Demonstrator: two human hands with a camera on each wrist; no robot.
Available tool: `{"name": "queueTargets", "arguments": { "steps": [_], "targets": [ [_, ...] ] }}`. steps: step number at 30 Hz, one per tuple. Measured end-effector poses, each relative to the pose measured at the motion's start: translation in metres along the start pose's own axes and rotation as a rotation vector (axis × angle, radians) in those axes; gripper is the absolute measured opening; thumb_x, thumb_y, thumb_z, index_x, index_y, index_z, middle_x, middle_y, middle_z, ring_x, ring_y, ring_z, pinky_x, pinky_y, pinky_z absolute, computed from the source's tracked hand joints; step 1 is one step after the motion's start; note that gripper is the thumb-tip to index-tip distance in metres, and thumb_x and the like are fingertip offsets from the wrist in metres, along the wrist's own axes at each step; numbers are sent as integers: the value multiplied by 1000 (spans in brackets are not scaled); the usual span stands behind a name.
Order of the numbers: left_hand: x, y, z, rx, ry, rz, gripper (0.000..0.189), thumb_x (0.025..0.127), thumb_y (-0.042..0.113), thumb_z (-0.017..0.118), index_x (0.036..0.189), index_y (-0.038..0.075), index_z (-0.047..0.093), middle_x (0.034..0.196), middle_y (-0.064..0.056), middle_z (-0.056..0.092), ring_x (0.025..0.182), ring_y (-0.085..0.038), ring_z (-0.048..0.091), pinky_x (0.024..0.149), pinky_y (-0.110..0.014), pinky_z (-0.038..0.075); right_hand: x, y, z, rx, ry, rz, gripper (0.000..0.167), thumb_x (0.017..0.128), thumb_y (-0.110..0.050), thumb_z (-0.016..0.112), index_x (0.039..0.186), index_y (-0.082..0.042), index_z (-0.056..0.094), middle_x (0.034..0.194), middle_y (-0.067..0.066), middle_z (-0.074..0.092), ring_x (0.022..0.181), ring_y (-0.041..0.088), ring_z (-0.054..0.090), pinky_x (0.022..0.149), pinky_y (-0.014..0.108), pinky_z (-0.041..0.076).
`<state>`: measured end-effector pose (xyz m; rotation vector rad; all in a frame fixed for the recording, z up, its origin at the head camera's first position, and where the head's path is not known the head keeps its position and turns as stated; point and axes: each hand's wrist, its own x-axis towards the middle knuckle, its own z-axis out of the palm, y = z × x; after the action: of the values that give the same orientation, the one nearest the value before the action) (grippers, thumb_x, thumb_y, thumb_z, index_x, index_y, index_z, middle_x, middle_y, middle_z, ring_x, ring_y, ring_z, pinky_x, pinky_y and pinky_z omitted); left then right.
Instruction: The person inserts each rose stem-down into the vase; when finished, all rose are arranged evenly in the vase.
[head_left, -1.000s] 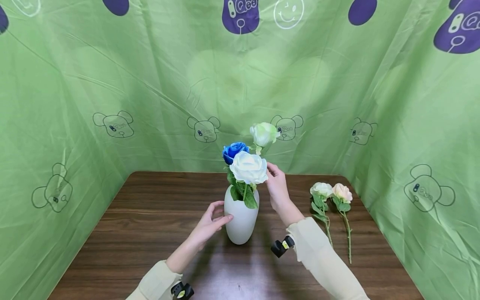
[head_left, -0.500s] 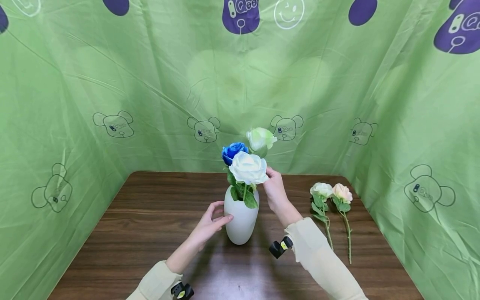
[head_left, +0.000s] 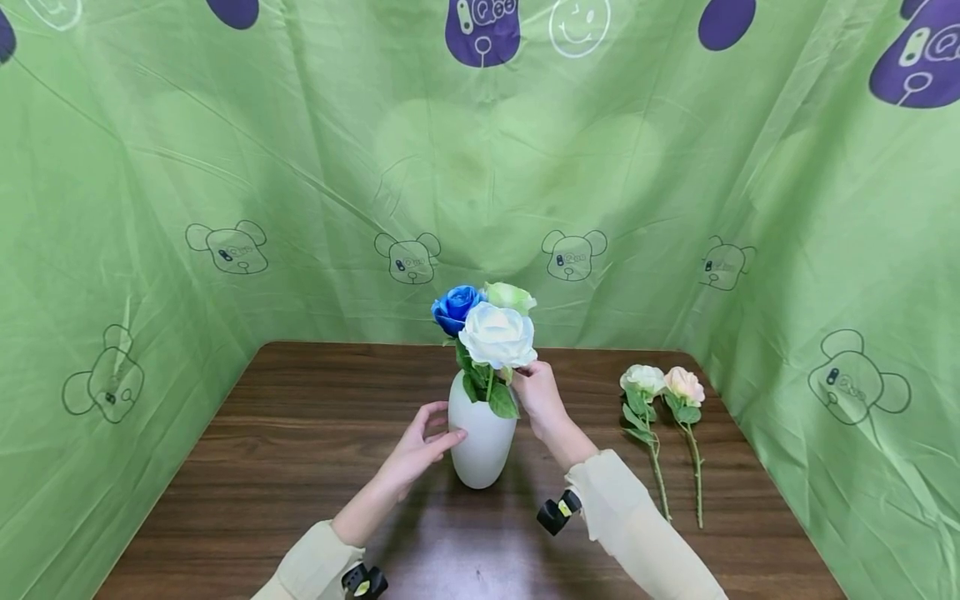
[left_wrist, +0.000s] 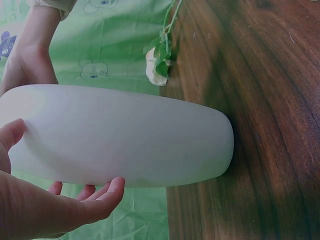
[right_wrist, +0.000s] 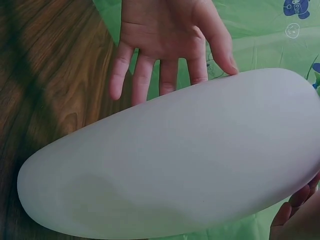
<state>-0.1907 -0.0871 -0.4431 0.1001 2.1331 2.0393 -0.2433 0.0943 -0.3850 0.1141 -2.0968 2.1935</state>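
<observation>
A white vase (head_left: 483, 442) stands upright on the table, with a blue rose (head_left: 457, 310) and a large white rose (head_left: 497, 335) in it. Beside it is my left hand (head_left: 415, 446); thumb and fingertips touch its left side, the fingers (right_wrist: 142, 75) fairly straight. My right hand (head_left: 540, 398) is at the right of the vase mouth, fingertips pinching the stem of a pale green rose (head_left: 512, 296), whose bloom is partly behind the white one. The pinch itself is mostly hidden by blooms and leaves. In the left wrist view, the vase covers part of my right hand (left_wrist: 30, 65).
On the table's right side lie a cream rose (head_left: 642, 379) and a peach rose (head_left: 685, 386), stems toward me. Green printed cloth (head_left: 315, 167) walls the brown wooden table (head_left: 300, 433) at the back and sides.
The pale green rose has come down and left, its bloom now close to the other two. My right hand has lowered with it. The blue rose has shifted slightly left; my left hand stays put.
</observation>
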Motion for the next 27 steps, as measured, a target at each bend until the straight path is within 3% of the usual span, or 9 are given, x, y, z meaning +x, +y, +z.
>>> {"name": "queueTargets", "arguments": {
  "steps": [6, 14, 20, 27],
  "targets": [
    [-2, 5, 0, -8, 5, -6, 56, 81, 23, 64, 127, 8, 35, 125, -20, 40, 110, -36, 43, 74, -39, 39, 1, 1, -2, -20, -17, 19, 17, 78, -4, 63, 90, 8, 64, 83, 4, 61, 77, 13, 53, 68, 28, 43],
    [0, -1, 0, 16, 0, 14, 59, 80, 28, 65, 127, 8, 35, 124, -20, 40, 109, -36, 43, 73, -37, 39, 1, 4, -12, 82, -23, 26, 12, 77, 2, 59, 87, 2, 65, 81, 3, 58, 75, 14, 50, 66, 26, 40],
    [0, 0, -1, 11, -2, 15, 58, 81, 27, 65, 126, 8, 35, 124, -20, 40, 109, -36, 44, 73, -36, 39, 1, 11, -33, 76, -11, 46, 10, 78, -10, 64, 88, -8, 66, 85, -1, 61, 80, 14, 50, 67, 29, 37],
    [1, -1, -1, 10, 5, 8, 57, 81, 27, 65, 126, 9, 36, 124, -19, 40, 109, -35, 44, 72, -36, 39, 3, 38, -71, -31, 21, 85, 35, 80, -23, 66, 106, 0, 61, 104, 8, 61, 88, 15, 51, 71, 32, 37]
  ]
}}
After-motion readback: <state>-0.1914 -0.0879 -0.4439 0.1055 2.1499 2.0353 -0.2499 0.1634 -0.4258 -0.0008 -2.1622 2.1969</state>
